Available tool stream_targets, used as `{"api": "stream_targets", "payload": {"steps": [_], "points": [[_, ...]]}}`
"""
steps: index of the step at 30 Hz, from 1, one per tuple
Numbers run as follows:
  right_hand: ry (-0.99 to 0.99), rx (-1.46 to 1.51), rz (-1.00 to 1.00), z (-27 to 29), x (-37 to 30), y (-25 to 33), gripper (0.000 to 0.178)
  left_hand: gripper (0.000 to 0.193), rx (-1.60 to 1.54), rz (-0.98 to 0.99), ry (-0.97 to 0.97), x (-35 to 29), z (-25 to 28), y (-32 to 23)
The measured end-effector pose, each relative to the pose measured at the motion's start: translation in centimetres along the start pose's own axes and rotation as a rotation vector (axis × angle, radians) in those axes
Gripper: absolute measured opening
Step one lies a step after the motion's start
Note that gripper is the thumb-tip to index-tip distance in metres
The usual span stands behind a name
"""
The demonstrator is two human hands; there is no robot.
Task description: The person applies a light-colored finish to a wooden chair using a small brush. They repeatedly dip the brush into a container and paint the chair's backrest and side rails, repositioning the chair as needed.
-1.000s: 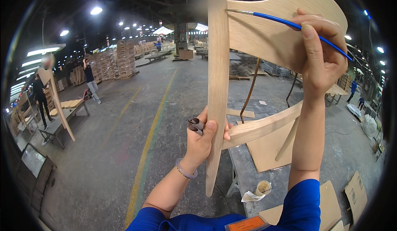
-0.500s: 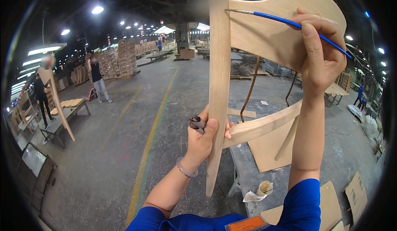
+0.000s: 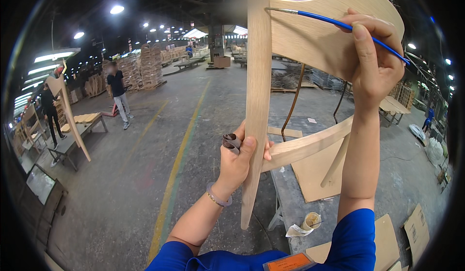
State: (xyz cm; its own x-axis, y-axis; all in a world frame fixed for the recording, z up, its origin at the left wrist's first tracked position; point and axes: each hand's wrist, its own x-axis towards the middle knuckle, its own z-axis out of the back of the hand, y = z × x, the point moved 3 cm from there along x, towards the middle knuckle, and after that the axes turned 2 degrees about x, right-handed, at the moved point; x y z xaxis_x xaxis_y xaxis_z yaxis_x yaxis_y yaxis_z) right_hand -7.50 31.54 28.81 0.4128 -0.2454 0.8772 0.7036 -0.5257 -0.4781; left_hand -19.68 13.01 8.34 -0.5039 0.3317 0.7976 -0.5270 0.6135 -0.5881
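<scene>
Pale bare wood chair frame (image 3: 290, 43) is raised overhead, the left hand (image 3: 240, 162) gripping its leg with fingers also pinching a sandpaper roll (image 3: 231, 142), while the right hand (image 3: 375, 65) holds a blue paintbrush (image 3: 339, 24) to the top joint.

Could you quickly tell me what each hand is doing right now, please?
Left hand: closed on the chair frame.
Right hand: closed on the brush.
</scene>
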Motion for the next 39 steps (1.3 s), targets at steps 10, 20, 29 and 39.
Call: {"api": "stream_targets", "payload": {"steps": [10,20,29,39], "points": [[-0.002,-0.048,-0.099,-0.5,0.0,-0.1,0.012,0.063,-0.011,-0.026,0.033,0.3,0.5,-0.3],[-0.012,0.012,0.033,-0.1,-0.5,-1.1,0.008,0.058,0.019,-0.009,-0.010,0.4,0.4,0.7],[-0.053,-0.029,0.006,-0.2,-1.0,-1.9,0.008,0.058,0.040,-0.012,-0.027,0.8,0.7,0.9],[-0.080,0.022,-0.015,-0.2,-1.8,-2.6,0.009,0.057,-0.033,-0.005,0.003,0.7,1.3,1.8]]}}
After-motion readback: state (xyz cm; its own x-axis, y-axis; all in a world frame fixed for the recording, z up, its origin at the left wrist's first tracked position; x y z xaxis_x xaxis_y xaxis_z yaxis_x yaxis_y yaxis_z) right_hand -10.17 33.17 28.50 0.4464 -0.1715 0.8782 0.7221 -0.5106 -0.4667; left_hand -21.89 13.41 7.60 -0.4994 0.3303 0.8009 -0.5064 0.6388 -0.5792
